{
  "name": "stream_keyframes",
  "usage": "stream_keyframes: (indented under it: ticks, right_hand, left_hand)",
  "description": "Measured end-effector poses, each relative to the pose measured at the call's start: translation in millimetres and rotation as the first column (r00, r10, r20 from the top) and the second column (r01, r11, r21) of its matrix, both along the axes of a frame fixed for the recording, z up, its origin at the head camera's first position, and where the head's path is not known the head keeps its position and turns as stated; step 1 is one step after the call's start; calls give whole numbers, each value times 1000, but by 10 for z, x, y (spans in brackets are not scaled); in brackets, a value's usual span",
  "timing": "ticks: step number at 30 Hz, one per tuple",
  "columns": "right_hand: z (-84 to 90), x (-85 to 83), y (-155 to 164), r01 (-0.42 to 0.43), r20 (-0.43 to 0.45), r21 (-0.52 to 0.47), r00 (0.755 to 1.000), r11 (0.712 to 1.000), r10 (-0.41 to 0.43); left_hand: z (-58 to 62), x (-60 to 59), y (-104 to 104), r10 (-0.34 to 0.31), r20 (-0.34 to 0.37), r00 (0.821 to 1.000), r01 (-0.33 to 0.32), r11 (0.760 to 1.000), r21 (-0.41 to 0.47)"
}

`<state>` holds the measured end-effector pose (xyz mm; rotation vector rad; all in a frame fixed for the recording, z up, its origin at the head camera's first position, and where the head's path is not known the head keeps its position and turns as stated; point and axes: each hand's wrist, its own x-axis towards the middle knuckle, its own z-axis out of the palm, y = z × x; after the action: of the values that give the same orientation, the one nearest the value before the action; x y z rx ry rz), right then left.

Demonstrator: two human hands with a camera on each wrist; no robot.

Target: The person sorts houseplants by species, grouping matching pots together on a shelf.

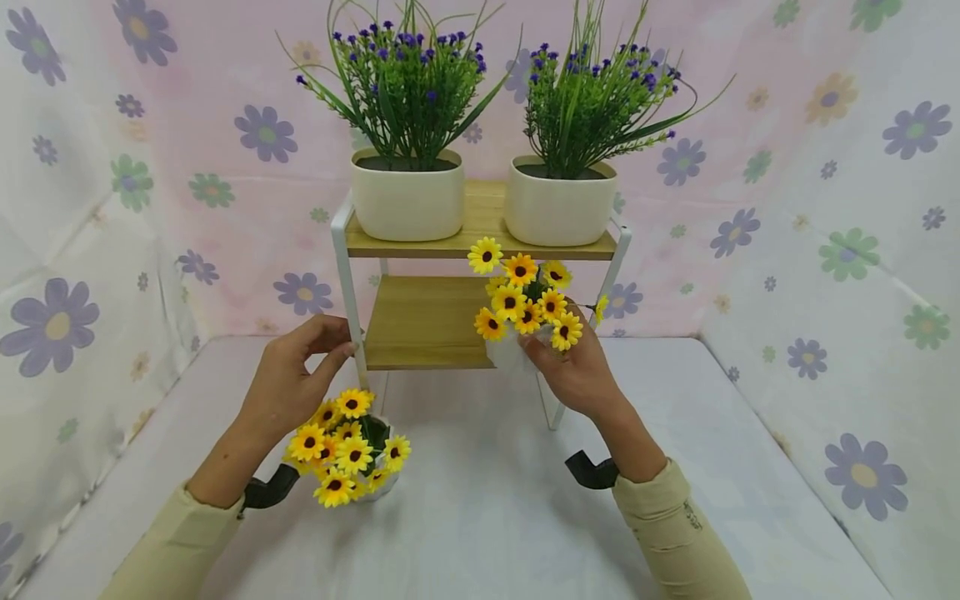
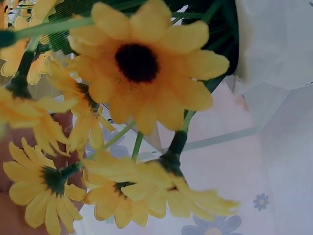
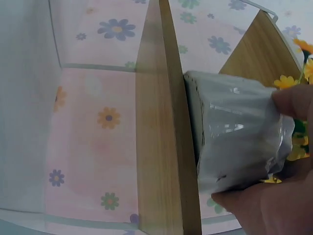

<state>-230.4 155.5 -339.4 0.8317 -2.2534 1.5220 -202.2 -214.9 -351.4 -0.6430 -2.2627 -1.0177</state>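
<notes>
My right hand (image 1: 573,375) grips a white pot of yellow artificial flowers (image 1: 525,300) at the right front of the lower shelf board (image 1: 427,325). In the right wrist view, the bottom of this white pot (image 3: 239,129) is beside the board's front edge (image 3: 181,127); whether they touch I cannot tell. My left hand (image 1: 281,387) pinches the left white metal leg of the small shelf (image 1: 348,308) between thumb and fingers. Just below that hand, a second pot of yellow flowers (image 1: 352,454) stands on the table. Its blossoms (image 2: 142,63) fill most of the left wrist view.
Two cream planters (image 1: 408,200) with grass and purple flowers stand on the upper board (image 1: 483,212), the other planter (image 1: 562,204) at right. A white cloth covers the table (image 1: 480,508). Flower-printed fabric (image 1: 262,192) encloses the back and sides.
</notes>
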Motion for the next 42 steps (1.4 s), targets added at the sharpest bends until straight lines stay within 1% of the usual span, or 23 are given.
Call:
stream_keyframes:
  ticks: [3,9,12,16,19,24,28,33,40,42]
  right_hand:
    - [4,-5,-15,-27,-22,-15,999,1000,27]
    - [16,26,-23,-6,-16,1,1000,1000,6]
    - [28,50,-27,26,0,20,1000,999,-26]
    - [31,69,-42,69,-2,49,998,996,-69]
    - [24,78,-58,100,-34,60,995,993,-98]
    - [15,93,-93,142,-75,42,988,989,-138]
    - [1,110,-112,194,-90,51,978,980,-189]
    - [0,159,-133,265,-100,84,961,961,-257]
    - [88,298,-184,327,-77,77,944,942,-321]
    - [118,350,-203,347,-81,90,937,934,-340]
  left_hand:
    - [-3,2,-1,5,3,1000,-5,1000,-2]
    - [-7,10,-3,16,5,1000,-16,1000,-6]
    - [-4,6,1,15,5,1000,-15,1000,-6]
    - [-2,8,3,16,9,1000,-16,1000,-2]
    - [1,10,3,15,10,1000,-15,1000,-1]
    - [7,9,4,10,7,1000,-10,1000,3]
    - [2,13,4,12,11,1000,-12,1000,3]
    - [-14,18,2,16,17,1000,-16,1000,2]
    - [-12,-4,0,7,-1,1000,-7,1000,0]
    - [-9,-8,-1,6,-2,1000,-6,1000,2]
